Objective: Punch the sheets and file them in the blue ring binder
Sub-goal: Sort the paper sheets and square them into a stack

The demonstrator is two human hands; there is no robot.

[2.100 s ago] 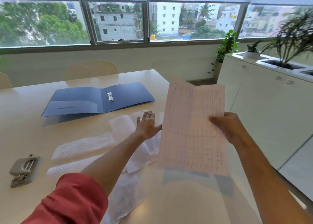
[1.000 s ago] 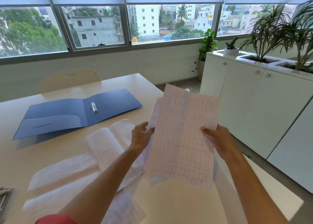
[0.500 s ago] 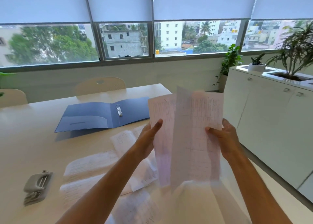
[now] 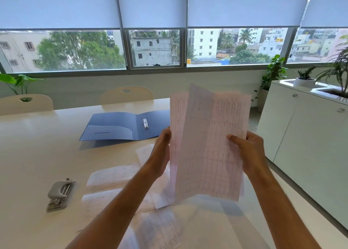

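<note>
Two printed sheets (image 4: pixel 209 145) are held upright above the desk (image 4: pixel 33 154), pinched at their right edge by the right hand (image 4: pixel 248 151) and gripped at their left edge by the left hand (image 4: pixel 162 154). More sheets (image 4: pixel 116 181) are spread beneath. The blue ring binder (image 4: pixel 120 126) lies open toward the far edge; a hole punch (image 4: pixel 60 194) sits toward the left edge.

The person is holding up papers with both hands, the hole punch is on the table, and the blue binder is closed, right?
Not quite: the blue binder is open, lying flat on the table with its metal rings showing, as the head view shows. The rest holds: the left hand and right hand hold up the papers, and the hole punch is on the table.
</note>
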